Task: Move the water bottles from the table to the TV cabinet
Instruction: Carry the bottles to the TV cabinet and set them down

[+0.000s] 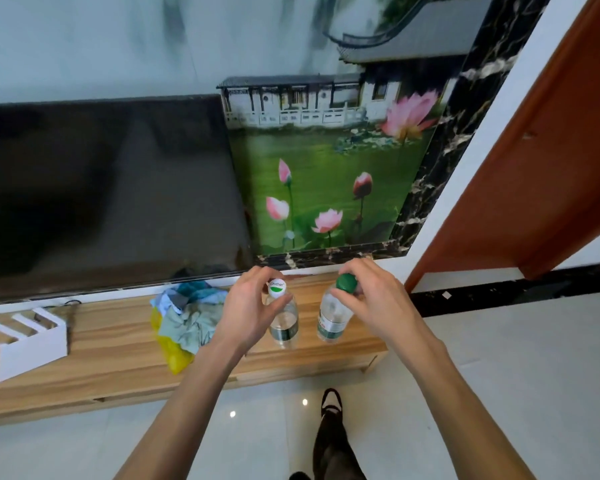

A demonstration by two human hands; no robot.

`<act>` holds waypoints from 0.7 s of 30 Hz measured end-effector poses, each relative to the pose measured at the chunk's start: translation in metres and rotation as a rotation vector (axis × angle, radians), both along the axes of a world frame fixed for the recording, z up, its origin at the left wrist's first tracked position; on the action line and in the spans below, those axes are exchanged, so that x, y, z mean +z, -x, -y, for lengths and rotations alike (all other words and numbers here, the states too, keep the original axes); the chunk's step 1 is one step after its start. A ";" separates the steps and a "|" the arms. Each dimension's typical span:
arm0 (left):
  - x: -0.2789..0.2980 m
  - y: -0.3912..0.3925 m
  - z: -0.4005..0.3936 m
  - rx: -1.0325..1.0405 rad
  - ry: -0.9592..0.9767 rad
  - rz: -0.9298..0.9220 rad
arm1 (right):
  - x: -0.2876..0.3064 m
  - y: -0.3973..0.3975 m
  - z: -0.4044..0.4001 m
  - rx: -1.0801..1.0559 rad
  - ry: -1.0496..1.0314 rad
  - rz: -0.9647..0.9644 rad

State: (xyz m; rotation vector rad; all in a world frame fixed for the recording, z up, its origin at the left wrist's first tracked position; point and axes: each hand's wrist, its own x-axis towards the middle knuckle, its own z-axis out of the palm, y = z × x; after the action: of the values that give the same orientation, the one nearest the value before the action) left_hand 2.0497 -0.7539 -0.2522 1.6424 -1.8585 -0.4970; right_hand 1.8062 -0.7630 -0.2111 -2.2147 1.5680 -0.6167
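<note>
Two clear water bottles stand upright on the right end of the wooden TV cabinet (111, 355). The left bottle (284, 323) has a white cap with a green leaf mark. My left hand (250, 306) curls around its neck, thumb and fingers on either side of the cap. The right bottle (331, 320) has a green cap. My right hand (371, 299) grips it at the cap and neck. Both bottles' bases rest on the cabinet top, a short gap between them.
A heap of crumpled cloth on a yellow bag (184, 323) lies just left of the bottles. A white slotted rack (32, 341) sits further left. A large dark TV (101, 188) hangs behind. An orange-brown door frame (534, 150) stands right; glossy floor below.
</note>
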 end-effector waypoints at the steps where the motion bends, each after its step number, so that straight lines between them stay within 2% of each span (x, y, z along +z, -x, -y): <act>1: -0.002 0.003 0.012 0.017 -0.014 0.009 | -0.004 0.000 0.014 0.022 -0.013 -0.001; 11: -0.038 0.030 0.131 0.120 -0.110 0.071 | -0.060 0.011 0.145 0.103 -0.166 0.010; 21: -0.140 0.035 0.205 0.198 -0.149 0.076 | -0.162 0.002 0.242 0.102 -0.313 0.033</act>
State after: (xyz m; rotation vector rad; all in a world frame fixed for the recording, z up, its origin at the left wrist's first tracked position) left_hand 2.0150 -0.9589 -0.3920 1.9457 -1.7229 -0.5042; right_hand 1.8041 -1.0046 -0.3729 -2.0231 1.4157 -0.3486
